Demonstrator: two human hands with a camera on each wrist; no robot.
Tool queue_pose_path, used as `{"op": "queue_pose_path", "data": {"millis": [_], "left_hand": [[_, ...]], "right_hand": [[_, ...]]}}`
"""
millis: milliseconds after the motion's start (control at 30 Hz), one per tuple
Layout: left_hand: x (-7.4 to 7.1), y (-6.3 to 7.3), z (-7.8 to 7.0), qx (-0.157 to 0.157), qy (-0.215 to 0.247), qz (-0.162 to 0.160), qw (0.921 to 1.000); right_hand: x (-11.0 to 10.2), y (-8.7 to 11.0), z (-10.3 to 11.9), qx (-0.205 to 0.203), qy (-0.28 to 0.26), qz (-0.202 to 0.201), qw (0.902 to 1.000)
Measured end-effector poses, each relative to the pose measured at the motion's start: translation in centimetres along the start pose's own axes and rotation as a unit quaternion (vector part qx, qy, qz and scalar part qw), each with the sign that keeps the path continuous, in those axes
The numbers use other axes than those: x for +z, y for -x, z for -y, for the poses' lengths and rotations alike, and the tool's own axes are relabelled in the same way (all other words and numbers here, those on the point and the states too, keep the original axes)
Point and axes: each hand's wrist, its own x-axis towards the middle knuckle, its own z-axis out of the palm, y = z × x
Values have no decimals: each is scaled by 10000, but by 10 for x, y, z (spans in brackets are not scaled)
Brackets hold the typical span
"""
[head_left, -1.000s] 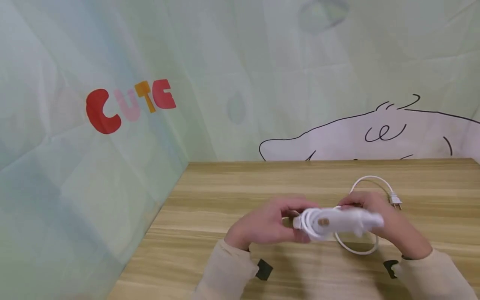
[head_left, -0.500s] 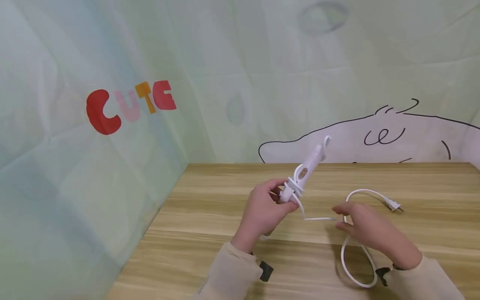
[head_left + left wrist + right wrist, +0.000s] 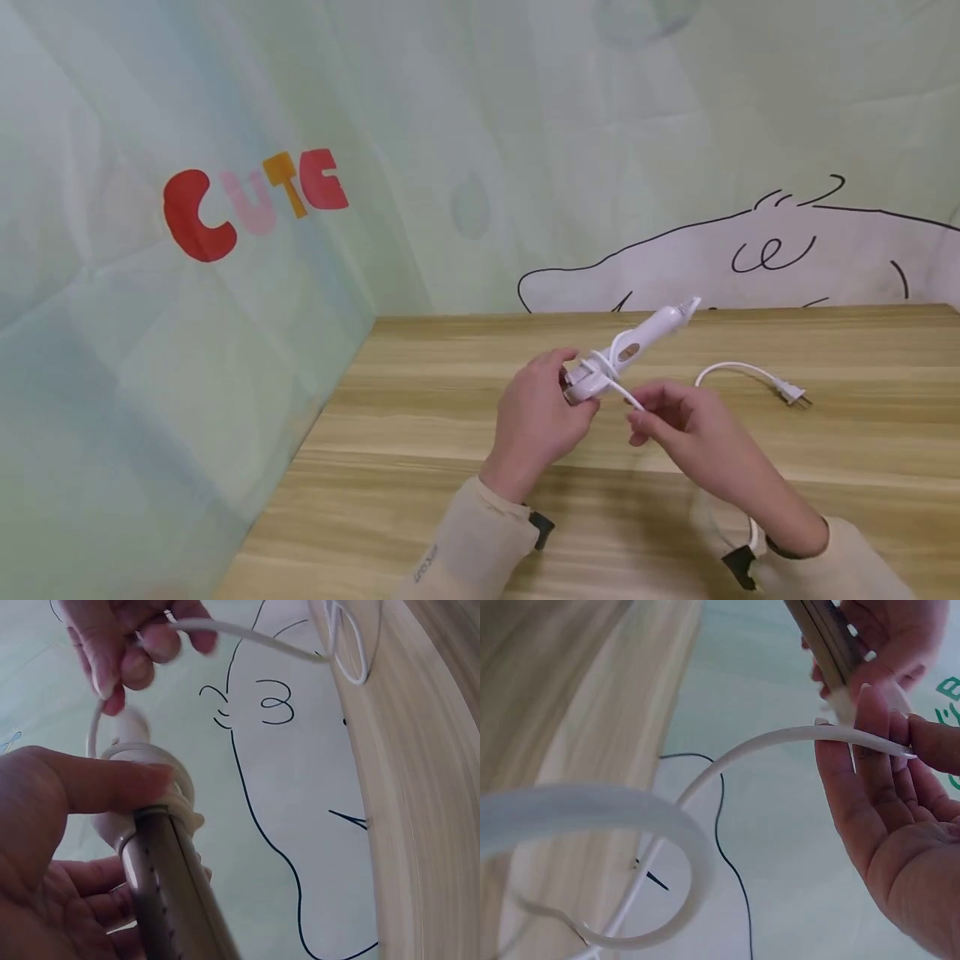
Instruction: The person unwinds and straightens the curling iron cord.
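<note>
A white hair iron [image 3: 651,332] with a gold oval on its handle is held above the table, handle tip pointing up and away to the right. My left hand [image 3: 534,421] grips it near the base of the handle. In the left wrist view its grey-brown barrel [image 3: 176,881] runs below the thumb. White cord [image 3: 626,393] is wound in a few turns around the iron where handle meets barrel. My right hand [image 3: 697,437] pinches the cord between thumb and fingers, just right of the turns. The right wrist view shows the free cord [image 3: 780,739] trailing from those fingertips.
The cord's two-pin plug [image 3: 791,392] lies at the right on the wooden table [image 3: 420,400]. A loop of cord hangs beneath the right forearm. Behind stands a printed cloth backdrop [image 3: 465,108], with another cloth side at the left.
The iron swung from level to pointing up and away, then tilted further right. The right hand left the iron's side, slid along the cord, and now pinches it close to the turns.
</note>
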Motion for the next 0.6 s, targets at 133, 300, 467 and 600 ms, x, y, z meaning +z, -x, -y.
{"op": "queue_pose_path", "data": {"millis": [133,300,467,600], "left_hand": [[3,-1,2,196,-688,-101,9974],[7,0,7,757,-1536,284,9848],[11,-1,10,1342,-2011,879,9663],[11,-2,12,1537,-2200,1176,9561]], "right_hand": [[-5,2,8,-254,631,-194,9975],[-8,5,9,-1080,1477,-324,9826],[-20,4,5,-1646,2044,-182,9648],[-35,3,2,-1820,2406,-59,9534]]}}
